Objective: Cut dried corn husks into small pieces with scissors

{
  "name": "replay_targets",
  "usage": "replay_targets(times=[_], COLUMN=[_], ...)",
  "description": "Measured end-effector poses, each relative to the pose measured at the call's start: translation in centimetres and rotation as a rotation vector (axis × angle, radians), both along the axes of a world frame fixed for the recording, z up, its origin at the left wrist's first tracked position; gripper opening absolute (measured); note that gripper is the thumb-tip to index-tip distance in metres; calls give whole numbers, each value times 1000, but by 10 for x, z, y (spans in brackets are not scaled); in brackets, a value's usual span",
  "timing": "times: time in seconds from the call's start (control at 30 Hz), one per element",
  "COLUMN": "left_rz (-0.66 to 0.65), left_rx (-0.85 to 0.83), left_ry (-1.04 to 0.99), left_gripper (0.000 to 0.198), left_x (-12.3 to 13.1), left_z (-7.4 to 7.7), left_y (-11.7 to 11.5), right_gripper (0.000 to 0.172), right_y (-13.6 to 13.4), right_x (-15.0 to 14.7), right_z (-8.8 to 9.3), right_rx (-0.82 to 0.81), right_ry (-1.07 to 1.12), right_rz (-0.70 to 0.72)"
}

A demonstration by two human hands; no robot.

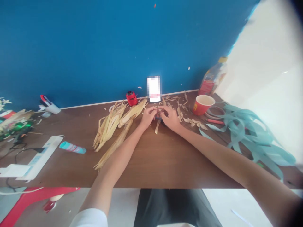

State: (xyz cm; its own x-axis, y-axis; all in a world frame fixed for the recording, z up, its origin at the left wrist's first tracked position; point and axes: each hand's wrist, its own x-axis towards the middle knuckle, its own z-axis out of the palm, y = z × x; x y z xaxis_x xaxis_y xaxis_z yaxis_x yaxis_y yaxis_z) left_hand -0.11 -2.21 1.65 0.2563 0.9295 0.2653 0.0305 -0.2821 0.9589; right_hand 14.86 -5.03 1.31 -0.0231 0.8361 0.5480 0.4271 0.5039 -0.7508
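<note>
My left hand (149, 115) and my right hand (170, 118) meet over the middle of the table, fingertips pinched close together. What sits between the fingers is too small and blurred to make out. A narrow strip of dried corn husk (157, 127) shows just below the fingertips; whether it is held or lying on the table I cannot tell. Something dark is partly hidden beneath my right hand. Bundles of dried corn husk (109, 126) lie left of my left hand. Cut husk pieces (195, 122) are scattered to the right and behind my hands.
A lit phone (154, 90) leans on the blue wall beside a red roll (131, 98). At right are a red paper cup (203, 104), a bottle (211, 78) and tangled teal ribbon (246, 126). Leftward lie a glue stick (72, 147), a power strip (41, 159) and a pen cup (53, 107).
</note>
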Motion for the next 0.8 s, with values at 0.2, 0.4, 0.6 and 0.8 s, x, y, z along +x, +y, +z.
replay_targets(times=[0.2, 0.4, 0.6, 0.8], left_rz=[47, 56, 86, 29], left_rx=[37, 139, 150, 45], left_ry=[67, 167, 186, 74], left_gripper=[21, 31, 31, 22], left_x=[-3, -3, -1, 1], left_z=[-2, 1, 2, -5], left_y=[0, -2, -3, 4], right_gripper=[29, 29, 29, 27], right_y=[-1, 0, 0, 0], right_x=[1, 0, 0, 0], right_z=[-1, -1, 0, 0], right_rx=[2, 2, -21, -41], right_ry=[2, 1, -11, 11], right_rz=[-24, -14, -23, -28])
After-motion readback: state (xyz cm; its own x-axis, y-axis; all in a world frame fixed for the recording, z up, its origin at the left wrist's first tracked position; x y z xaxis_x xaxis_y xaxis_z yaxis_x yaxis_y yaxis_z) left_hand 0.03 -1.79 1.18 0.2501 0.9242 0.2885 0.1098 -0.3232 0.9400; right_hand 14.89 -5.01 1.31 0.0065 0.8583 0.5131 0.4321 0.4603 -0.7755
